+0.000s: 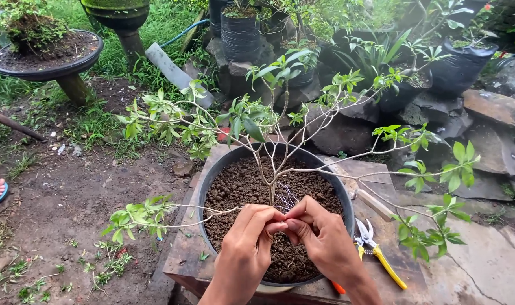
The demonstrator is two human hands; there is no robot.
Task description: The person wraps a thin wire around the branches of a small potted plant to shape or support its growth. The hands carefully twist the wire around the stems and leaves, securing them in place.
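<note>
Outside in a garden, bare dirt and green grass lie all around, with dark stones and black pots of plants at the back. On a low stone desk (184,254) sits a big black pot (218,169) full of brown soil. A little tree (269,164) with thin bendy branches grows in the middle of it. The left hand (249,240) and the right hand (322,237) meet just above the soil, fingertips pinched together on thin wire (287,199) near the trunk. Yellow-handled clippers (376,253) lie on the desk, just beside the pot.
</note>
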